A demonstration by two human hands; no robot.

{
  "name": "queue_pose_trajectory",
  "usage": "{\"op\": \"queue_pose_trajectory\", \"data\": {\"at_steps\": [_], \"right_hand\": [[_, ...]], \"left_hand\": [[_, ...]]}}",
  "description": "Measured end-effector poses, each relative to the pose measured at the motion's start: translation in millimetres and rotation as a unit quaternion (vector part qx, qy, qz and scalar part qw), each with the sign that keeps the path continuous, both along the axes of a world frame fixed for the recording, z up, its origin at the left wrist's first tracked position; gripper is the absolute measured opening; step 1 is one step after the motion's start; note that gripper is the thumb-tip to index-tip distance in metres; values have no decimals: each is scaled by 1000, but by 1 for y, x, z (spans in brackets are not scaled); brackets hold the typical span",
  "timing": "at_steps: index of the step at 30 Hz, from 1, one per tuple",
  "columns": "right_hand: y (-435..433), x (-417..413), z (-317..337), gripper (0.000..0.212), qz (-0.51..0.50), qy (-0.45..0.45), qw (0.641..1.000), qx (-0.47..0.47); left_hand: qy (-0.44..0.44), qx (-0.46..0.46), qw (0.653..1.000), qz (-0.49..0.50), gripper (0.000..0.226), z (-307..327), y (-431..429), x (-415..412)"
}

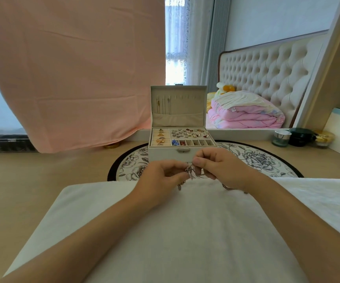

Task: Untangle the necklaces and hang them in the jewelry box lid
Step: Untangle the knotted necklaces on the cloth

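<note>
Necklaces (192, 173) sit bunched in a small knot between our two hands, lifted just above the far edge of the white towel (185, 231) that covers the near part of the tabletop (32, 180). Our left hand (161, 173) has its fingers curled in, thumb and forefinger pinched on the left side of the tangle; our right hand (218, 165) is likewise nearly closed, its fingertips nipping the chains from the right. A loose length of chain (226, 187) trails under the right hand onto the towel, and a short end hangs below the left.

The jewelry box (182, 149) stands just beyond the hands on a round floral mat (257, 160), lid (178, 106) upright and open. A few chains (163, 106) already hang at the left of the lid's hook row; the hooks to the right look free, though they are small at this range.

We judge we are mid-untangling. To do it well, we should ease the pinch and tease the knot wider rather than pull the ends apart, since tension will likely tighten it. Laying the clump flat on the towel should let us see which strand crosses which. Once one chain slides free, we hang it on a free hook before returning to the rest.
</note>
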State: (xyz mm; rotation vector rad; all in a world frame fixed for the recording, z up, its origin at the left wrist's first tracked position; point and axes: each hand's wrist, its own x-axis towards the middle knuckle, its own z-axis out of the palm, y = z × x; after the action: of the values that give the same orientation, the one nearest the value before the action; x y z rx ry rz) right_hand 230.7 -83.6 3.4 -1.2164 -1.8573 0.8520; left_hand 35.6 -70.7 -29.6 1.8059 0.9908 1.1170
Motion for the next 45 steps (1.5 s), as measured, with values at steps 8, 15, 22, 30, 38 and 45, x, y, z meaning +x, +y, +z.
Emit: {"op": "queue_pose_trajectory", "data": {"at_steps": [8, 15, 22, 30, 38, 45], "right_hand": [[2, 8, -2, 16, 3, -75, 996, 42], [3, 2, -8, 13, -49, -171, 984, -10], [1, -8, -8, 18, -81, -56, 995, -9], [-2, -8, -9, 4, -72, 5, 996, -52], [2, -8, -15, 7, -96, 47, 993, -46], [5, -10, -18, 5, -138, -28, 990, 22]], "left_hand": [[33, 0, 999, -37, 18, -6, 4, -7], [31, 68, 997, 10, 27, -14, 5, -7], [5, 79, 997, 19, 25, -18, 6, -8], [6, 87, 996, 25, 16, -15, 1, -6], [17, 95, 995, 39, 16, -16, 4, -6], [92, 147, 982, 73, 18, -16, 3, -4]]}}
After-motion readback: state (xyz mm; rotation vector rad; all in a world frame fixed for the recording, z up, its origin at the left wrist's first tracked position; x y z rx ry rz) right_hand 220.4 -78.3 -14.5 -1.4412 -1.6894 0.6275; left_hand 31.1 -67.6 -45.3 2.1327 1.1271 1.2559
